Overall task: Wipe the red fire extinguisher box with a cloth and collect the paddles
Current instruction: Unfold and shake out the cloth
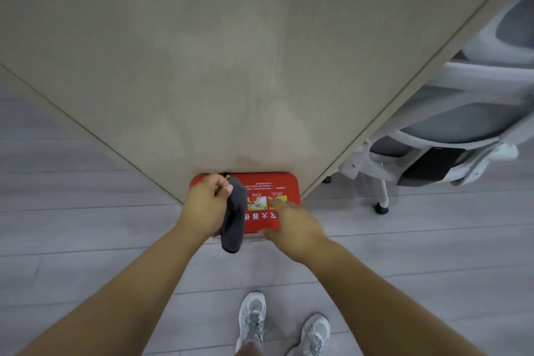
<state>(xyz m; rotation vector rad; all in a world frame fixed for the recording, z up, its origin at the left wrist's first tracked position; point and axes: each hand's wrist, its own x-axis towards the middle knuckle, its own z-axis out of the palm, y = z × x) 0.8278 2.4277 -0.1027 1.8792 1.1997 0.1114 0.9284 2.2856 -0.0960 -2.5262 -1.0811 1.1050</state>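
Red fire extinguisher box (261,182) on the grey plank floor (86,225), its far side tucked against the foot of a beige panel (231,52). Left hand (206,205) fisted, thumb and fingers pinching a dark grey cloth (235,220) that hangs down over the box's left part. Right hand (291,224) loosely spread, fingers reaching onto the box's printed label, holding nothing. White office chair (448,124) off to the right. Pale sneakers (252,318) at bottom of view.
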